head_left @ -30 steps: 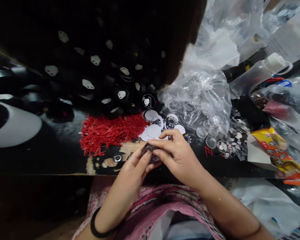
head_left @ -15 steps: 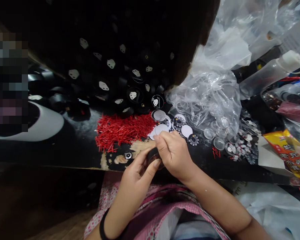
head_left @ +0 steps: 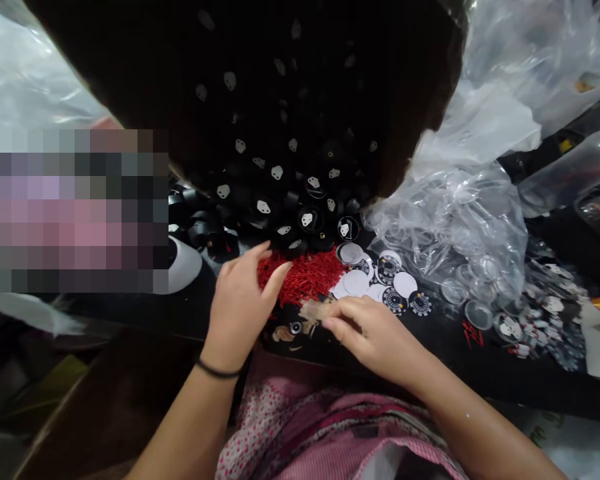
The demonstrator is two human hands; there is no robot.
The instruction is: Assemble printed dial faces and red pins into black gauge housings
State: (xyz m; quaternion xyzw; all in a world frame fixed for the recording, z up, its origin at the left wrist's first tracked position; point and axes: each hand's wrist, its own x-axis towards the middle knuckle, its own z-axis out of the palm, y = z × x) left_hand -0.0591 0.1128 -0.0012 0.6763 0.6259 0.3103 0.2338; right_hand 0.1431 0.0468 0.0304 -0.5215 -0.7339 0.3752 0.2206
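Observation:
My left hand (head_left: 243,300) reaches over the left edge of a heap of small red plastic pieces (head_left: 305,277). Its fingers and thumb are apart, with nothing visible between them. My right hand (head_left: 377,337) is low over the bench, thumb and fingertips drawn together; whatever they may hold is hidden. Just beyond it lie white paper discs (head_left: 355,283) and printed black dial discs (head_left: 393,301). A small dark ring-shaped part (head_left: 295,327) rests on a worn patch left of my right hand.
A large dark container (head_left: 330,87) behind the heap holds black round cases with white plates. To the right, a plastic bag (head_left: 450,207) of clear rings stands beside loose clear discs (head_left: 479,313) and small metal pieces. A white round tub (head_left: 185,270) sits left.
My hands have come apart, and the dark round piece between them is out of sight. The left hand moved forward and left, its fingers opening. The whole view has turned left.

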